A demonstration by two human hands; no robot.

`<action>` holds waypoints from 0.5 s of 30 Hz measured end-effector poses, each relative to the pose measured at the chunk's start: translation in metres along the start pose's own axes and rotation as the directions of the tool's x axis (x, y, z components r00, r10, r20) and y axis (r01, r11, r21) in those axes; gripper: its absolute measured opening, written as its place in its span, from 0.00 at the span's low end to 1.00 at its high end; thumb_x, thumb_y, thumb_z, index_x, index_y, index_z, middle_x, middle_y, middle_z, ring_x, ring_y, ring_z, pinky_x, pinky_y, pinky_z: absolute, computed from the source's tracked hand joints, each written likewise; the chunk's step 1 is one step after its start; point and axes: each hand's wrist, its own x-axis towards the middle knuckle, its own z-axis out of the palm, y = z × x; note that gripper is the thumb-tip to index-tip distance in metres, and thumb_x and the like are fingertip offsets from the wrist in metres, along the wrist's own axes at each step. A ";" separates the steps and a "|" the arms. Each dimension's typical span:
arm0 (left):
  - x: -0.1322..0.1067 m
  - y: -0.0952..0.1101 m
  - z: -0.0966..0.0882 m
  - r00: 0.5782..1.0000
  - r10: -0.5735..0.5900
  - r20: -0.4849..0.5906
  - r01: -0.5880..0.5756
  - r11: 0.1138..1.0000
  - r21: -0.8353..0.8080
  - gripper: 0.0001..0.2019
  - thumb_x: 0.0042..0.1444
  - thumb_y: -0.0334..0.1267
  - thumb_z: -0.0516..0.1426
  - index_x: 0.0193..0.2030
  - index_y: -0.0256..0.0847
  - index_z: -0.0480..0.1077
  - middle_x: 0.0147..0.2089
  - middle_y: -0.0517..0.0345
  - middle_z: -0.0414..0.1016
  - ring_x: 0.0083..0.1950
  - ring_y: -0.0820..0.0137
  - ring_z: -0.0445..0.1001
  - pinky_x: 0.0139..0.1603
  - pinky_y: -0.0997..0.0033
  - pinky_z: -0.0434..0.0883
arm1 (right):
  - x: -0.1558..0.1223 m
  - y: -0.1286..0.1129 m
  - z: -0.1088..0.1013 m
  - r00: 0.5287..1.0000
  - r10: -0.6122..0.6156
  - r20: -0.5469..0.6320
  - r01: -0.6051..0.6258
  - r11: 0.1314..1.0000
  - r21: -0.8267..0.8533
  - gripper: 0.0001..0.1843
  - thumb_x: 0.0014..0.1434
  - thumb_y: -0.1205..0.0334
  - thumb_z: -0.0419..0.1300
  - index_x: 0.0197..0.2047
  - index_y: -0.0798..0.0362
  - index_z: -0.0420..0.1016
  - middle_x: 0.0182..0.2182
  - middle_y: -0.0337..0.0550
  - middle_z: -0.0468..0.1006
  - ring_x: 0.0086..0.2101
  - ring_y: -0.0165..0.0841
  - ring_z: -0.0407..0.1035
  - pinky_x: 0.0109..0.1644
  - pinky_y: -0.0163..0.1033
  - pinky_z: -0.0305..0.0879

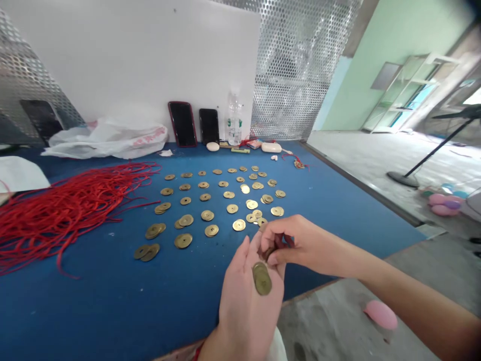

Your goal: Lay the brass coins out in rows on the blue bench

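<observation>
My left hand (251, 296) is palm up near the table's front edge, with a small overlapping stack of brass coins (262, 279) lying on the palm. Above its fingers, my right hand (287, 239) is closed in a pinch, with dark coins (269, 251) partly visible between thumb and fingers. Just beyond both hands, a cluster of brass coins (257, 214) rests on the blue table. More coins with square holes, such as this pair of coins (183, 240), are spread in rough rows, some single and some in small overlapping piles. My right fingers partly hide my left fingertips.
A heap of red cords (75, 205) covers the table's left side. Along the back are a white plastic bag (108, 138), two phones, one a red-edged phone (182, 124), and a clear bottle (235, 123). A pink balloon (381, 315) lies on the floor at right.
</observation>
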 end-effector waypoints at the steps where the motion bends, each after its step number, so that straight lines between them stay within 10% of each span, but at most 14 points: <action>1: 0.000 0.000 0.000 0.999 -0.041 0.030 0.043 0.994 -0.101 0.33 0.56 0.22 0.29 0.48 0.34 0.72 0.58 0.50 0.73 0.71 0.72 0.47 0.62 0.54 0.60 | 0.000 0.001 -0.005 1.000 -0.005 -0.022 0.005 1.000 0.004 0.05 0.56 0.65 0.61 0.38 0.51 0.75 0.34 0.37 0.78 0.32 0.28 0.68 0.36 0.34 0.64; 7: -0.002 -0.001 0.001 0.983 -0.109 0.145 0.151 0.938 -0.313 0.23 0.64 0.40 0.43 0.61 0.33 0.63 0.63 0.45 0.68 0.63 0.67 0.67 0.67 0.67 0.58 | 0.006 0.030 -0.060 0.908 0.026 -0.418 -0.074 0.992 -0.101 0.16 0.51 0.50 0.65 0.32 0.56 0.78 0.26 0.41 0.76 0.28 0.30 0.66 0.32 0.36 0.61; 15: -0.003 0.001 -0.002 0.979 -0.130 0.159 0.181 0.912 -0.367 0.23 0.65 0.40 0.43 0.62 0.32 0.61 0.62 0.47 0.70 0.64 0.66 0.66 0.69 0.65 0.57 | 0.018 0.071 -0.087 0.899 0.360 -0.248 -0.372 0.928 -0.003 0.24 0.43 0.41 0.67 0.21 0.56 0.71 0.17 0.34 0.65 0.19 0.23 0.54 0.21 0.32 0.50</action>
